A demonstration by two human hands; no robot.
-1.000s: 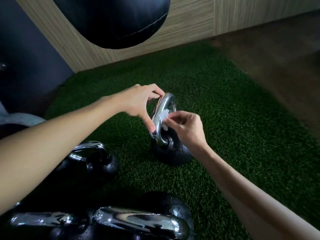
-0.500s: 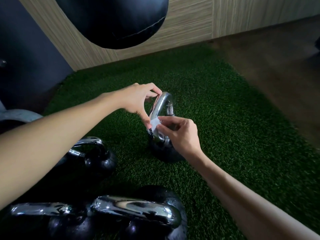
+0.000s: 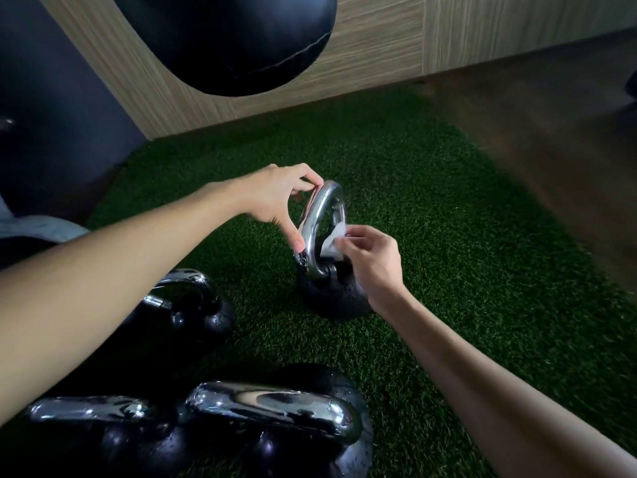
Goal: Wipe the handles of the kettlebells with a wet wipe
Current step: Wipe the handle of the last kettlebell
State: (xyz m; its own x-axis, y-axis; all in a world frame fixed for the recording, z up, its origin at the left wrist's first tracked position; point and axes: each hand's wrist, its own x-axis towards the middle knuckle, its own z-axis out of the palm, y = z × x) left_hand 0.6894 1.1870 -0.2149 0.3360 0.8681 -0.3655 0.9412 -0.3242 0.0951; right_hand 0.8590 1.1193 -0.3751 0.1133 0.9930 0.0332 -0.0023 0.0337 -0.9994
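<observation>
On the turf, my right grip, pinching the wipe, had crossed the handle to its other side; left grip pinched the top.

One camera, worn on the person's head, looks forward and steeply down at a green turf mat. The lens is wide, so the wood-panel wall along the top bends and leans. Both forearms reach in from the lower corners. The left hand and right hand meet mid-frame at a kettlebell, near enough to show the wet wipe that the right hand pinches. Another kettlebell sits almost beneath the lens at the bottom edge. A punching bag hangs into the top edge.
</observation>
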